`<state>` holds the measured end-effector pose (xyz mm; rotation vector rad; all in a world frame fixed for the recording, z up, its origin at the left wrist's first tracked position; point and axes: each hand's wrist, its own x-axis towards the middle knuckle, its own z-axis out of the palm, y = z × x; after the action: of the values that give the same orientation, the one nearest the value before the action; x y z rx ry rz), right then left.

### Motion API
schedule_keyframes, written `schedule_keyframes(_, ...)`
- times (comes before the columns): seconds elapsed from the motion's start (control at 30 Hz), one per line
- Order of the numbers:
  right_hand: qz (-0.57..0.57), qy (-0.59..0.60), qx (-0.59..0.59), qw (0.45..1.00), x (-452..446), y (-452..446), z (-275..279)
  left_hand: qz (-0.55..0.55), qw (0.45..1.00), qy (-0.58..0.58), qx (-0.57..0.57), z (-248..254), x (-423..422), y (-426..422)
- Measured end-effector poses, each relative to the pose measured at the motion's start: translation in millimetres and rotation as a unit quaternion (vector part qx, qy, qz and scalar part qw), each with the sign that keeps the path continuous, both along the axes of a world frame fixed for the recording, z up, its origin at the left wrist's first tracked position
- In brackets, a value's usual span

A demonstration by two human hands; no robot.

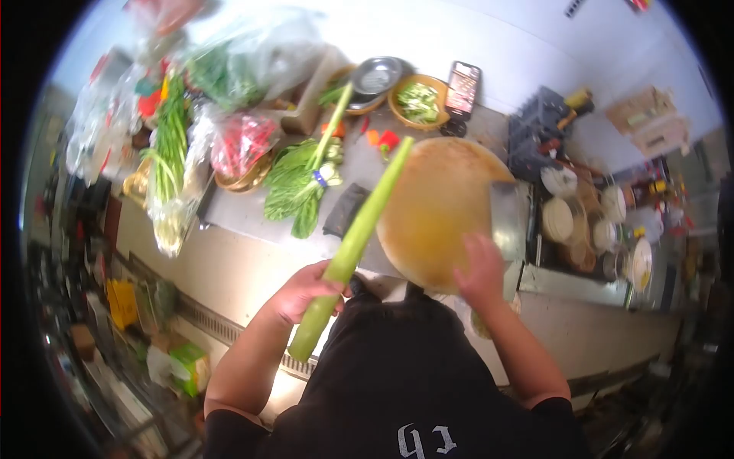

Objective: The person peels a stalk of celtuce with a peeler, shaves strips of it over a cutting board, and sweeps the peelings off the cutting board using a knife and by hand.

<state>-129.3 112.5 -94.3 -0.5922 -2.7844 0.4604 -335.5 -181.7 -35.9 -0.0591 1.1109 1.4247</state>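
A long green stalk [352,249], thick at its lower end and tapering upward, is held in my left hand [310,292], fingers wrapped round its thick part. It slants across the left edge of a round wooden chopping board [436,206]. Over the board's lower right edge is my right hand [482,268], blurred, so its fingers are hard to make out. A cleaver's wide blade [507,218] lies at the board's right side. Leafy greens [294,176] with a blue band lie left of the board, near a dark cloth-like item [346,209].
Behind the board are a basket of cut vegetables [419,102], a metal bowl [376,76] and a phone [462,88]. Bagged greens [170,153] and a red bag [243,145] sit left. A dark crate [539,126] and containers [558,219] stand right.
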Motion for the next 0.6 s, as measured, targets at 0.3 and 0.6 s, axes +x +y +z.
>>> schedule_keyframes(0.3,0.470,-0.013,-0.014,0.882,-110,-89,51,-0.139,0.740,0.616,-0.230,18,70,-28)
schedule_keyframes(0.6,0.490,0.064,0.004,0.869,-164,-200,47,0.003,0.649,0.649,-0.397,47,73,-190)
